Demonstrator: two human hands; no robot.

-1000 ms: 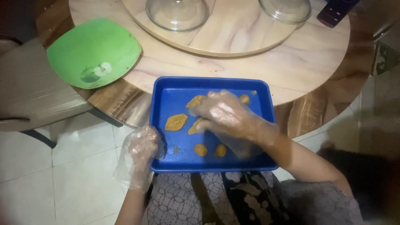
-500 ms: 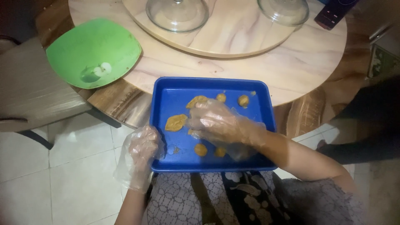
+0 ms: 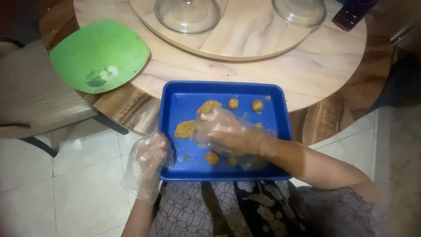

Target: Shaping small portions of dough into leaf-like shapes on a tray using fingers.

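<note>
Round wooden table [image 3: 307,83] with a marbled turntable fills the top of your view, white floor tiles below. Your blue plastic tray [image 3: 280,131] rests on your lap, its far edge tucked under the table rim. Your left hand [image 3: 151,156], in a loose clear glove, curls closed over the tray's rim at nine o'clock. Your right hand [image 3: 226,134], also gloved, lies palm down at the tray's centre, fingers loosely bent; whether it grips anything cannot be told. Orange-brown dough pieces [image 3: 185,129] sit around it: flattened ones at ten and eleven o'clock just beside the fingertips, small balls at one o'clock, more at six. They look soft, light and sticky, so pinch gently from the sides. A green plate [image 3: 123,48] sits at ten o'clock.
</note>
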